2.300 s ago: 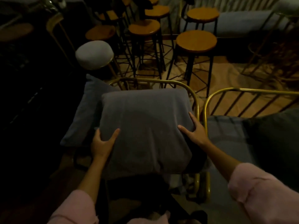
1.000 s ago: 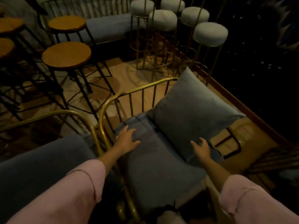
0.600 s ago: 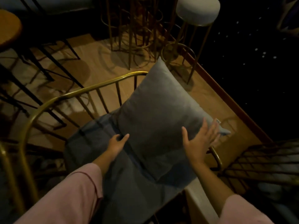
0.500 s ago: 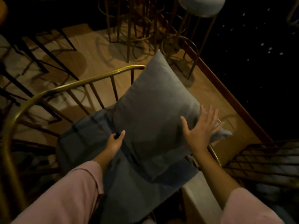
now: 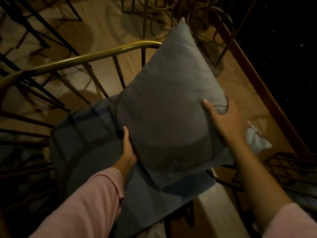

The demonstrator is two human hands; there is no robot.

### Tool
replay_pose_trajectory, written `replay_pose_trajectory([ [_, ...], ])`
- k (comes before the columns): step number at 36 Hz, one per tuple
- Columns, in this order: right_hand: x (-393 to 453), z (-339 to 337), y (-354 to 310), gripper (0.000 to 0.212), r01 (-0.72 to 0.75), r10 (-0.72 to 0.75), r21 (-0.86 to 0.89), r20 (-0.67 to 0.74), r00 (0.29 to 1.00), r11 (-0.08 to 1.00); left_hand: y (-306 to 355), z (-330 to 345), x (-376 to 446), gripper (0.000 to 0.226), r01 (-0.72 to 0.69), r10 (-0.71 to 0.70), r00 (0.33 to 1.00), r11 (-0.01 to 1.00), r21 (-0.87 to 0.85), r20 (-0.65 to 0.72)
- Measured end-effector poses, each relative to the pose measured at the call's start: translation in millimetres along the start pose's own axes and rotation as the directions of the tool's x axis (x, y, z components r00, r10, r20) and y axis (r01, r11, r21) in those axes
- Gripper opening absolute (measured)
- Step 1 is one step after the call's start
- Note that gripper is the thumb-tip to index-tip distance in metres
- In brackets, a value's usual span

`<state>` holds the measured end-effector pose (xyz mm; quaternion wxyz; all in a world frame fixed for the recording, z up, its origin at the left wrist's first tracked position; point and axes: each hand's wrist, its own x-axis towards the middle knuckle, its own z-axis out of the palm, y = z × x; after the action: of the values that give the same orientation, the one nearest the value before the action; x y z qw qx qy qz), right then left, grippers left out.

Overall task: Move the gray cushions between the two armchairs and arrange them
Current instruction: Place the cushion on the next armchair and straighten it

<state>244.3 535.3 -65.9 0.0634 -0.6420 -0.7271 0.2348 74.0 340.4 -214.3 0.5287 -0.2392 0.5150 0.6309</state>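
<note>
A square gray cushion [image 5: 168,107] is tilted up over the gray seat pad [image 5: 89,152] of an armchair with a gold metal frame [image 5: 82,59]. My left hand [image 5: 127,150] grips the cushion's lower left edge, fingers tucked behind it. My right hand [image 5: 226,121] holds its right edge, thumb on the front and fingers wrapped behind. The cushion's bottom corner hangs just above the seat pad. A small white tag [image 5: 252,128] shows by the right corner.
Gold stool legs and foot rings [image 5: 202,18] stand on the wooden floor behind the chair. Black stool legs [image 5: 34,31] fill the upper left. A dark metal rack [image 5: 291,169] sits at the right, and a pale ledge [image 5: 216,208] runs below the seat.
Earlier I pressed a cushion on the left armchair, then turned to the right one. Both hands reached its cushion, closed on its edges and have lifted it off the backrest toward me.
</note>
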Motion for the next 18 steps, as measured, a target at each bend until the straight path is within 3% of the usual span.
replay_pose_trajectory([
  [2,5.5,-8.2,-5.2,0.111,-0.051,0.046,0.081,0.070,0.996,0.995,3.6,-1.8,-3.4,0.064,0.009,-0.009,1.000,0.999,-0.034,0.027],
  [9,-16.1,-18.4,-12.5,0.073,-0.094,0.009,0.314,0.259,0.966,0.945,20.5,-42.1,-35.1,0.055,-0.042,0.042,0.999,0.997,-0.061,-0.003],
  [12,-37.4,-5.5,-12.2,0.075,-0.124,0.002,0.352,0.327,0.945,0.928,23.8,-76.5,-60.6,0.056,-0.063,0.061,0.997,0.997,-0.040,-0.048],
  [15,-59.4,12.2,-4.5,0.088,-0.154,-0.009,0.348,0.425,0.905,0.925,20.0,-112.9,-87.4,0.043,-0.036,0.031,0.985,0.999,-0.026,-0.169],
  [18,-81.4,36.0,7.2,0.090,-0.153,-0.015,0.297,0.495,0.869,0.943,9.4,-149.1,-109.7,0.049,-0.043,0.026,0.960,0.997,-0.057,-0.279],
])
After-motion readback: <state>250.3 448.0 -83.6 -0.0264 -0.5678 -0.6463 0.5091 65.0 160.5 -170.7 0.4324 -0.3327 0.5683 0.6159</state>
